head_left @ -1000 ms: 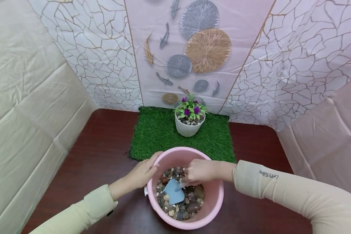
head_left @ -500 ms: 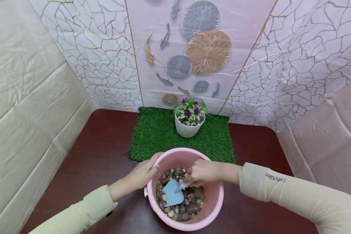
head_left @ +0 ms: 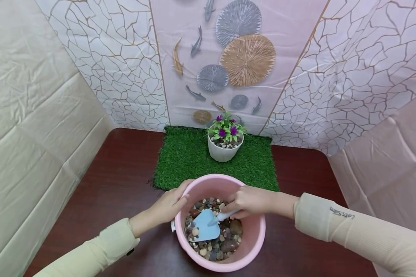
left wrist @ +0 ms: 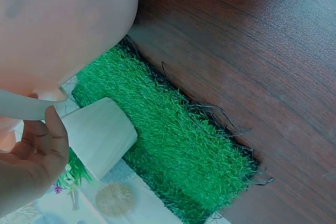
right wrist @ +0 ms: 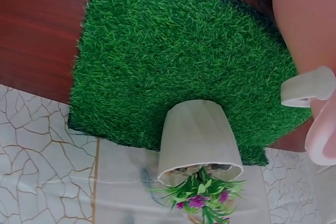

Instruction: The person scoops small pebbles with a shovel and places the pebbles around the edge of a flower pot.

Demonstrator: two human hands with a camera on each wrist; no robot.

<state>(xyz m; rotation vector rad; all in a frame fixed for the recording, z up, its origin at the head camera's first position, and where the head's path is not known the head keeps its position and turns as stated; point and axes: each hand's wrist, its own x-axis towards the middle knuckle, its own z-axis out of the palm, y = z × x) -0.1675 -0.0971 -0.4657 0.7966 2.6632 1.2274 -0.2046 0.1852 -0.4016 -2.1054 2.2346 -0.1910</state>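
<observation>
A pink bucket [head_left: 260,240] with a mix of pebbles [head_left: 202,252] inside stands near me on the table. My right hand [head_left: 254,201] reaches over its right rim and grips the pale handle of a small light-blue hand shovel [head_left: 208,230]. The blade lies low among the pebbles, with a few stones at its left edge. My left hand [head_left: 170,204] holds the bucket's left rim, thumb over the edge; the left wrist view shows its fingers [left wrist: 56,129] bent at the rim. The right wrist view does not show my right hand, only the bucket's side [right wrist: 304,19].
Behind the bucket lies a green artificial grass mat [head_left: 183,154] on the dark wooden table [head_left: 124,173]. On the mat stands a white pot [head_left: 223,153] with purple flowers [head_left: 233,131] and small stones. Patterned cloth walls [head_left: 124,69] enclose the back and sides.
My right hand has drawn to the right, and more of the shovel's handle shows. The blade has shifted slightly, with small stones at its left edge. My left hand stays on the rim.
</observation>
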